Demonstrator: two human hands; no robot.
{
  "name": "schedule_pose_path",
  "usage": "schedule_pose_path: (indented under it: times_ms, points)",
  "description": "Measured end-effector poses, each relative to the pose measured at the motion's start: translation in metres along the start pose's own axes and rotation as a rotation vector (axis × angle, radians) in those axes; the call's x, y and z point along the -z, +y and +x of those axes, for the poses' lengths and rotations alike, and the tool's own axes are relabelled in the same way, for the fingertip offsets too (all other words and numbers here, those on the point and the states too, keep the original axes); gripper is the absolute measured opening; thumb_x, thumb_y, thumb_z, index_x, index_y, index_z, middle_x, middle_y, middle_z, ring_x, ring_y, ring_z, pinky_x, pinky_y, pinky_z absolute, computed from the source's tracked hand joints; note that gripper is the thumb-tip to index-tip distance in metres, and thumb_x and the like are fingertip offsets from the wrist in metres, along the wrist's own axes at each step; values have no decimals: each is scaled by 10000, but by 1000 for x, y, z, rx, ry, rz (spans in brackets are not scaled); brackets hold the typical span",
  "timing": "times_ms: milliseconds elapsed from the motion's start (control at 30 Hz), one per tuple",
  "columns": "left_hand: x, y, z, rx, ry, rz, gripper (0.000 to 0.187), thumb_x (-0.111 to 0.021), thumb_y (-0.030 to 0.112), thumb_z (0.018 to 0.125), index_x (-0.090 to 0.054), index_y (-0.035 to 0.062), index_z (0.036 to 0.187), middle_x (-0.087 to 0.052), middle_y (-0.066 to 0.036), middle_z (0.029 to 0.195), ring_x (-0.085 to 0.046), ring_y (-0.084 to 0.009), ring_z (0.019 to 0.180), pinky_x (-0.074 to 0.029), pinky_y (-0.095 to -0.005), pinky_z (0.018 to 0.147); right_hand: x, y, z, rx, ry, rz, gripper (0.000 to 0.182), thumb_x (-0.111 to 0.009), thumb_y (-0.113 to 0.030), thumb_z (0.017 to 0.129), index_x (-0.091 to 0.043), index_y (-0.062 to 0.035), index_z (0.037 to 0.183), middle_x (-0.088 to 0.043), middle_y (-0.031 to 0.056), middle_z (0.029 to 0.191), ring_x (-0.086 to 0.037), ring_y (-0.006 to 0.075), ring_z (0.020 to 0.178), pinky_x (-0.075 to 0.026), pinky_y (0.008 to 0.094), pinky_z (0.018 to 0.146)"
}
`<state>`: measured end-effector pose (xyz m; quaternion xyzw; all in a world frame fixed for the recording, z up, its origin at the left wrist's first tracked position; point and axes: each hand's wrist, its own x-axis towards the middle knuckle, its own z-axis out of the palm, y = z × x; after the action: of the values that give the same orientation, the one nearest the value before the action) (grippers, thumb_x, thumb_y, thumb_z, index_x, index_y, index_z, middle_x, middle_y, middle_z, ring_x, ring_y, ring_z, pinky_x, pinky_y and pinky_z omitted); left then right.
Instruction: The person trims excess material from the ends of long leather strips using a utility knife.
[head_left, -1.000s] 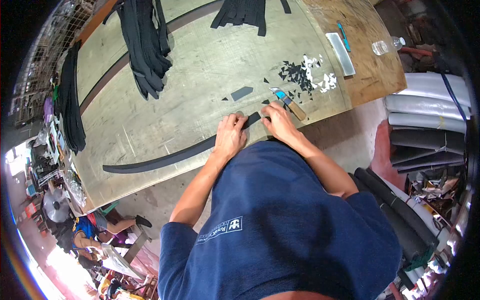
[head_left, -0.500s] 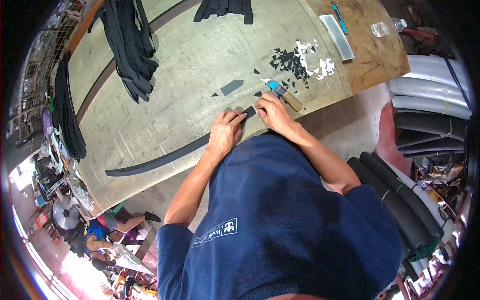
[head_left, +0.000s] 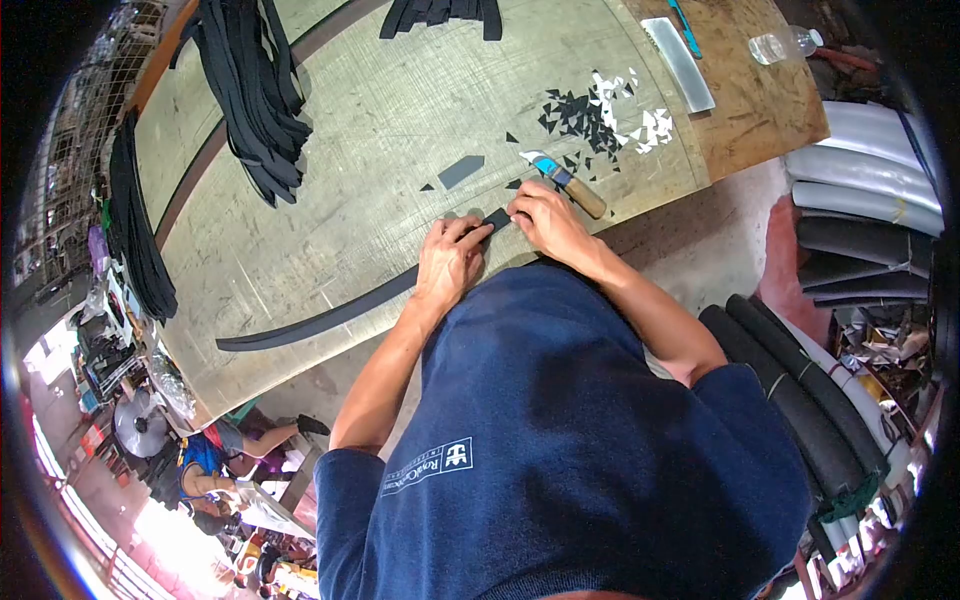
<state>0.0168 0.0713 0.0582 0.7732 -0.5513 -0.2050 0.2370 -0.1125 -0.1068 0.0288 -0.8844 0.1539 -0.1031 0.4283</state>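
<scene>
A long black strip (head_left: 340, 315) curves along the near edge of the worktable, its far left end lying loose. My left hand (head_left: 453, 258) presses on the strip near its right end, fingers bent over it. At the tip of that end, my right hand (head_left: 548, 220) has thumb and fingers closed on the strip. Just beyond my right hand lies a knife (head_left: 572, 187) with a wooden handle and blue wrapping, its blade pointing away to the left. A grey template-like piece (head_left: 461, 172) with a pointed end rests ahead of my hands.
Black triangular scraps (head_left: 580, 122) and white scraps (head_left: 655, 128) lie past the knife. Bundles of black strips (head_left: 250, 95) sit at the back left. A metal bar (head_left: 678, 65), a blue cutter (head_left: 686, 28) and a plastic bottle (head_left: 785, 46) are at right. Another person (head_left: 205, 465) sits lower left.
The whole view has shifted slightly. Both hands stay at the right end of the strip, with hardly any change in their grip.
</scene>
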Motion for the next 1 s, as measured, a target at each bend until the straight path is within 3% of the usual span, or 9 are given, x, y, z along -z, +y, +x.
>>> schedule_pose_path:
  times_ms: [333,800,900,1000]
  points:
    - [0,1,-1,16,7,2,419,-685,57,747,-694,114,1162,-635,-74,1163,-557,-308,990,-490,-403,898,14,-9,6,20,-114,-28,261,-727,-66,783,-688,-39,1040,-590,138,949,-609,343,967,-498,434,832]
    - [-17,5,-8,70,169,10,347,-686,11,751,-721,69,1091,-613,-123,1050,-582,-297,948,-496,-404,856,17,-10,19,-40,-248,-128,260,-773,-140,764,-714,-81,1010,-635,109,968,-647,321,950,-518,434,811]
    - [-19,11,-9,95,238,7,254,-699,51,785,-734,72,1036,-611,-106,1013,-578,-290,927,-485,-406,827,19,-12,20,-35,-262,-138,270,-773,-147,765,-704,-76,1017,-628,103,953,-637,321,938,-511,438,789]
    - [-23,8,-11,89,213,0,353,-694,2,741,-718,67,1087,-609,-121,1046,-577,-302,959,-492,-402,862,20,-11,18,-10,-282,-161,267,-768,-151,772,-698,-74,1018,-629,102,933,-633,320,933,-508,440,780]
